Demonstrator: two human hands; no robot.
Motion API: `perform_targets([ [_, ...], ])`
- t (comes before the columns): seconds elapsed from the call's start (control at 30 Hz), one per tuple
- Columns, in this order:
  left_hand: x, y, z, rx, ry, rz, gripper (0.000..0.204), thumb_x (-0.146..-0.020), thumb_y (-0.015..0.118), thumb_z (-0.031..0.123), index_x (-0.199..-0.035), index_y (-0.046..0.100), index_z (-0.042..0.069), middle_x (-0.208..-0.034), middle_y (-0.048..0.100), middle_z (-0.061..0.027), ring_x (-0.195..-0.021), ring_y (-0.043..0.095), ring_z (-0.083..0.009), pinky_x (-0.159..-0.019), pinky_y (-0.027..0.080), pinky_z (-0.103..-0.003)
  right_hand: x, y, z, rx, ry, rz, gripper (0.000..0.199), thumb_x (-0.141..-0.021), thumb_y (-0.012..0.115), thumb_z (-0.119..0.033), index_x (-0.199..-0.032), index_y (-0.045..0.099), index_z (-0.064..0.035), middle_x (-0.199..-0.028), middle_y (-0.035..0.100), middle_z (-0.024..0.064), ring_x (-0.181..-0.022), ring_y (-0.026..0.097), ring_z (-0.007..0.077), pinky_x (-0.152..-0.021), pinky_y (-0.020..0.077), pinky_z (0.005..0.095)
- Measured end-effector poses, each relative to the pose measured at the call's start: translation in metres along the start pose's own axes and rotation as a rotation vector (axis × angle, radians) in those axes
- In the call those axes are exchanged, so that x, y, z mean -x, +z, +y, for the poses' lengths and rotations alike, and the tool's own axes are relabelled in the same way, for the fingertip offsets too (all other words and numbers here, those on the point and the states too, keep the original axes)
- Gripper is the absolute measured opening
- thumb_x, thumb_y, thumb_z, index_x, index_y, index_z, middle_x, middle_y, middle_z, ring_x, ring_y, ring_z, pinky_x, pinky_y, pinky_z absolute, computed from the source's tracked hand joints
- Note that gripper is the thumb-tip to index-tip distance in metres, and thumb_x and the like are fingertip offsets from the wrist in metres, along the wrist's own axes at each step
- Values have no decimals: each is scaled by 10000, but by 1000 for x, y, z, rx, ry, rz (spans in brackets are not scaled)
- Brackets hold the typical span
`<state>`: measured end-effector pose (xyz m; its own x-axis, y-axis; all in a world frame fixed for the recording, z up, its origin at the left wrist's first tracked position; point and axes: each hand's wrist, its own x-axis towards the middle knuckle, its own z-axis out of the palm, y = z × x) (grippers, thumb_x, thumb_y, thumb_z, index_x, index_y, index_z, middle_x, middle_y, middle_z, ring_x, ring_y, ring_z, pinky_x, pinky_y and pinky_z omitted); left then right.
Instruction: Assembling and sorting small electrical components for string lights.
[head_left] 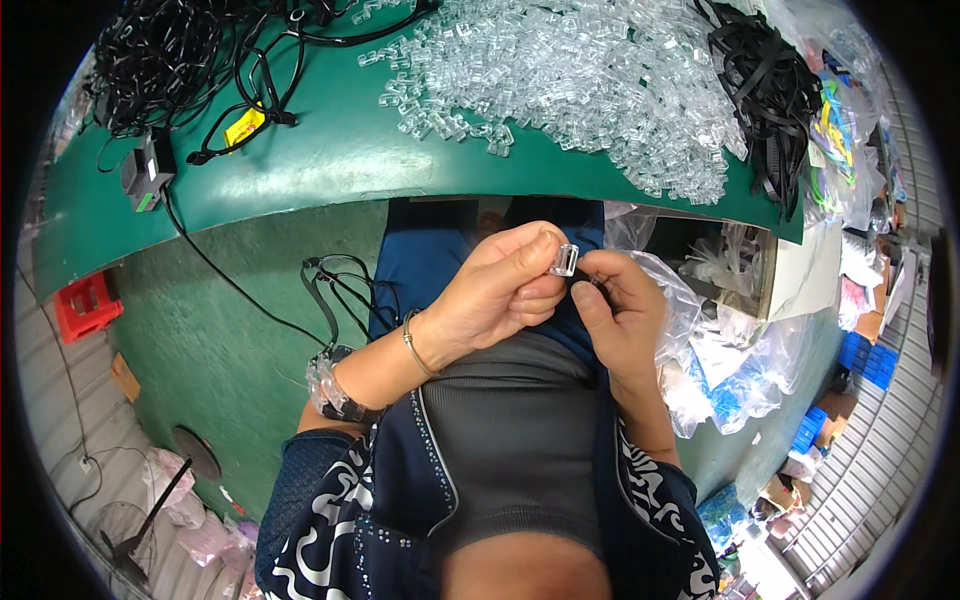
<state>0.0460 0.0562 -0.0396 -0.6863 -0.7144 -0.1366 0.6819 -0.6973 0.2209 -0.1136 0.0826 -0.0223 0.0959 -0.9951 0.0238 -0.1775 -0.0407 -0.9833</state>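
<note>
Between the thumb and fingers of my left hand [505, 280] is a small clear plastic buckle [564, 260], held above my lap. My right hand [622, 300] is close beside it on the right, thumb and fingers pinched together. Something small and dark shows at its fingertips, too little of it to name. On the green table [330, 165] beyond lies a large heap of similar clear plastic pieces [600, 80]. To the right of that heap rests a bundle of flat black straps [765, 95].
Tangled black straps or cords [165, 60] pile up at the table's far left, near a yellow tag [245, 125]. A small black box [148, 170] trails a cable down to my left forearm. Plastic bags [735, 360] lie at the right; a red crate [87, 305] stands left.
</note>
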Motion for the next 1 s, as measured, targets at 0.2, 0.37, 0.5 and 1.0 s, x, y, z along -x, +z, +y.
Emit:
perform_targets([
  [0.2, 0, -5, 3, -19, 16, 16, 223, -926, 466, 283, -900, 481, 61, -620, 379, 35, -519, 293, -24, -445, 243, -162, -6, 3, -7, -154, 105, -29, 131, -835, 556, -63, -946, 540, 4, -723, 506, -8, -614, 436, 54, -547, 345, 191],
  [0.37, 1, -2, 0, -102, 34, -23, 216, -921, 480, 265, -922, 494, 49, -626, 400, 31, -524, 305, -29, -457, 255, -171, -3, -1, -5, -399, 243, -115, 141, -870, 515, -90, -980, 520, -2, -748, 493, -19, -638, 419, 22, -544, 333, 180],
  [0.5, 1, -4, -3, -255, 85, 7, 202, -911, 501, 242, -918, 508, 41, -646, 431, 22, -534, 324, -34, -469, 270, -177, -2, -7, -4, -329, 196, -109, 157, -857, 545, -113, -969, 516, -6, -765, 488, -13, -645, 439, 31, -522, 349, 199],
  [1.0, 0, 24, -7, -1242, 309, 86, 107, -885, 520, 116, -888, 529, 10, -779, 531, -2, -673, 511, -74, -592, 418, -201, 10, -24, 8, -399, -175, -82, 177, -871, 542, -175, -857, 549, 1, -1016, 437, 81, -755, 445, 87, -686, 376, 208],
])
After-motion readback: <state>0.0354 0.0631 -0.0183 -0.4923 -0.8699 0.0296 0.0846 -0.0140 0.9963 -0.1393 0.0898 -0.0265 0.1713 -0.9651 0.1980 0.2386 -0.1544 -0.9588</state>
